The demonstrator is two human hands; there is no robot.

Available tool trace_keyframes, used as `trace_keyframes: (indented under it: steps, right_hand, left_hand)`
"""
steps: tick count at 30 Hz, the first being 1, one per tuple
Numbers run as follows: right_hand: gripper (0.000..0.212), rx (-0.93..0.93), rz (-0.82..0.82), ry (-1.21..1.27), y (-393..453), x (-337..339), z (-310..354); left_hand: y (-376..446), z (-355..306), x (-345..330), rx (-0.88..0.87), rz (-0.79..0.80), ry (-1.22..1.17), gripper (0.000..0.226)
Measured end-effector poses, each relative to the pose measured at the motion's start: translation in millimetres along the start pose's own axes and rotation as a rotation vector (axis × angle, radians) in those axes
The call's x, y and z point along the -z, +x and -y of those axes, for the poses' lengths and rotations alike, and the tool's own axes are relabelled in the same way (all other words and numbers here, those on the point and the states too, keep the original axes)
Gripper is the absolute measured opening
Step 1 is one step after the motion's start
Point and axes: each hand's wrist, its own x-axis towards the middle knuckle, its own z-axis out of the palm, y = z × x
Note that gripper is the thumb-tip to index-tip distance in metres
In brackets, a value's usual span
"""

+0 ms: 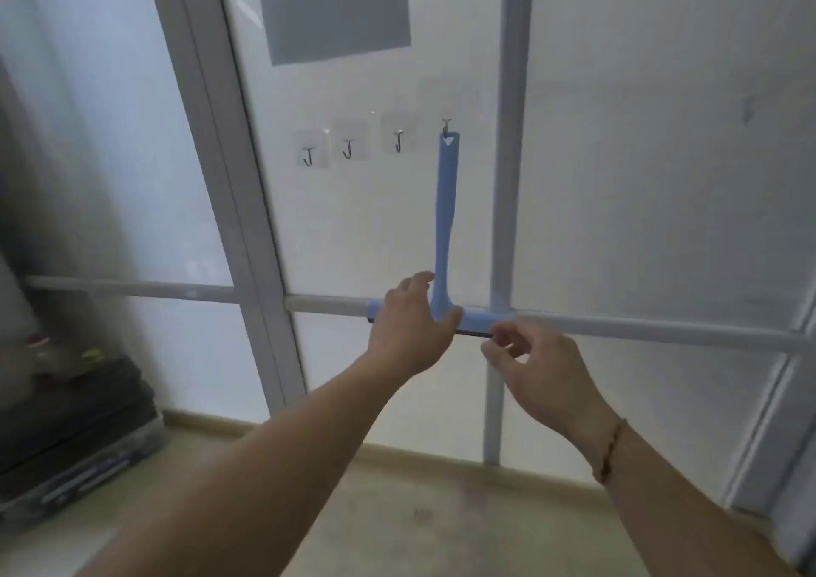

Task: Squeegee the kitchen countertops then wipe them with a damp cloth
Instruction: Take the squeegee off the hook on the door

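The left hand [410, 324] grips the squeegee [446, 223] at its head, fingers curled round the point where the blue handle meets the crossbar. The right hand [536, 366] sits just below and to the right, fingers loosely curled near the dark rubber blade [479, 334]; whether it pinches the blade end or only hovers at it I cannot tell.

The squeegee hangs upright against a frosted glass panel [353, 232], the hole in its handle tip looped over the rightmost hook [446, 126] of a row of four stick-on hooks. The other three hooks [348, 149] are bare. A white frame bar [640, 328] crosses behind the crossbar.

The main risk is likely the hook itself. It appears to be held to the glass by a clear adhesive pad, so a pull straight down or outward could peel it off before the handle clears. Lifting the handle up first, then away, seems safer. A grip this low also leaves the long handle free to swing and knock the glass once it comes off. Fingers on the rubber edge could bend or smear it, which would leave streaks on the kitchen surface later. No countertop or cloth is in view.
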Motion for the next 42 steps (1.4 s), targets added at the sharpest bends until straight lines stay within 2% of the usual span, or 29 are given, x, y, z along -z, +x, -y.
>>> trace_keyframes:
  steps: [5,8,9,13,15,17,20,23,27,30,35,40,42]
  right_hand:
    - [0.022,0.020,-0.038,0.087,39.2,-13.5,-12.9]
    - [0.024,0.032,-0.063,0.099,50.2,-14.4,-20.9]
    - [0.023,0.038,-0.069,0.105,53.0,-14.4,-23.9]
    - [0.019,0.059,-0.063,0.113,61.4,-7.9,-23.6]
    - [0.017,0.079,-0.119,0.112,67.8,-1.5,-13.1]
    - [0.020,0.094,-0.159,0.141,84.9,8.7,8.6]
    - [0.030,0.045,-0.118,0.263,131.8,21.6,48.9]
    - [0.038,-0.107,-0.015,0.385,175.4,27.3,84.3]
    - [0.021,-0.226,0.142,0.673,199.3,21.5,105.4]
    - [0.010,-0.184,0.103,0.668,206.7,13.8,103.2]
    - [0.020,-0.132,0.010,0.708,214.2,10.5,104.8]
    - [0.027,-0.083,-0.040,0.759,216.5,11.8,117.9]
    - [0.038,-0.075,-0.041,0.772,209.8,12.4,121.4]
  left_hand:
    - [46.2,-19.5,-29.0,0.150,-0.035,-0.220,0.059]
    - [63.1,-23.8,-32.3,0.209,-0.066,-0.415,0.024]
    - [64.8,-25.7,-30.6,0.198,-0.075,-0.455,0.021]
    - [61.2,-33.7,-17.1,0.249,-0.043,-0.679,0.023]
    - [56.2,-36.9,-8.2,0.286,-0.033,-0.745,0.023]
    - [52.1,-38.9,1.7,0.307,-0.023,-0.778,0.024]
    - [46.4,-41.4,14.9,0.349,0.026,-0.871,0.025]
    - [36.0,-43.5,26.1,0.349,0.080,-0.893,0.024]
    - [30.5,-41.6,49.1,0.350,0.167,-0.933,0.023]
    - [32.7,-39.2,67.5,0.368,0.226,-0.990,0.023]
    - [39.1,-41.6,89.1,0.411,0.311,-1.090,0.025]
    - [43.4,-41.0,100.8,0.351,0.327,-1.058,0.026]
    - [40.1,-34.2,103.4,0.336,0.351,-1.015,0.025]
